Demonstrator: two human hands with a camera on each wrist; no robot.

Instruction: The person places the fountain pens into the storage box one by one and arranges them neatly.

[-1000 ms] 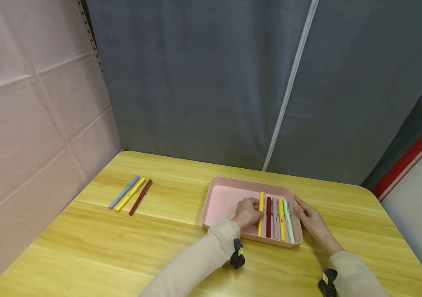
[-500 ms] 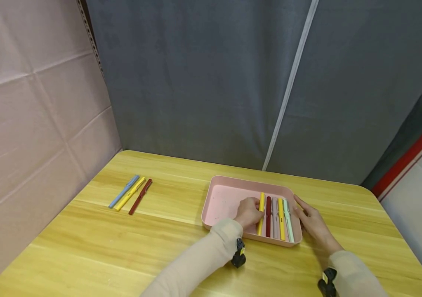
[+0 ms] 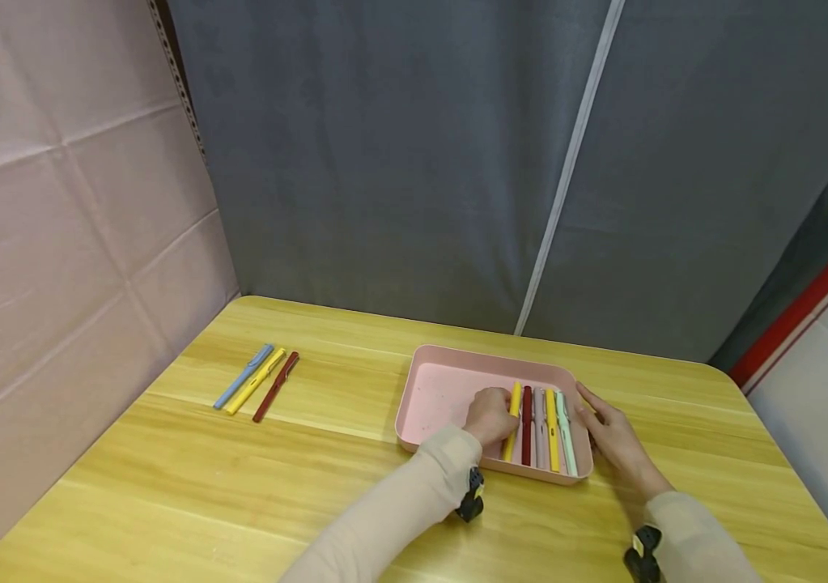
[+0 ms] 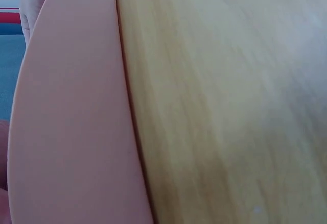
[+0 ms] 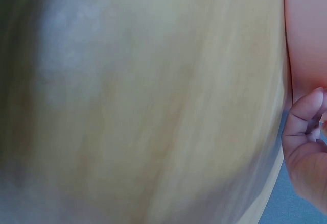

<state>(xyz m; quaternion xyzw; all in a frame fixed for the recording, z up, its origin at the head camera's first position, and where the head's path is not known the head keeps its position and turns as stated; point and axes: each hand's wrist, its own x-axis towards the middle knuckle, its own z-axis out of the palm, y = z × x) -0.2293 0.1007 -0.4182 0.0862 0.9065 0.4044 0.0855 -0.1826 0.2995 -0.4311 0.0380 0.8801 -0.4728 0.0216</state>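
Note:
In the head view my left hand (image 3: pixel 490 414) reaches over the near wall of a pink tray (image 3: pixel 431 385). Its fingers pinch the leftmost yellow pen (image 3: pixel 509 445), which leans slightly against the row. To its right lie a dark red pen (image 3: pixel 526 429), a light purple pen (image 3: pixel 541 429), a second yellow pen (image 3: pixel 553 433) and a mint green pen (image 3: pixel 567 437), side by side. My right hand (image 3: pixel 621 445) rests along the tray's right wall, fingers at the rim. The right wrist view shows fingers (image 5: pixel 306 106) against the tray's outer wall (image 5: pixel 309 40).
At the table's left lie a blue pen (image 3: pixel 243 376), a yellow pen (image 3: pixel 256 382) and a dark red pen (image 3: pixel 275 389). A grey curtain (image 3: pixel 384 162) hangs behind the wooden table (image 3: pixel 202 486). The left wrist view shows mostly the tray's outer wall (image 4: pixel 76 106).
The yellow pen in my left hand has tilted a little, its top shifting right towards the dark red pen. My left hand moved slightly right; the right hand stays put.

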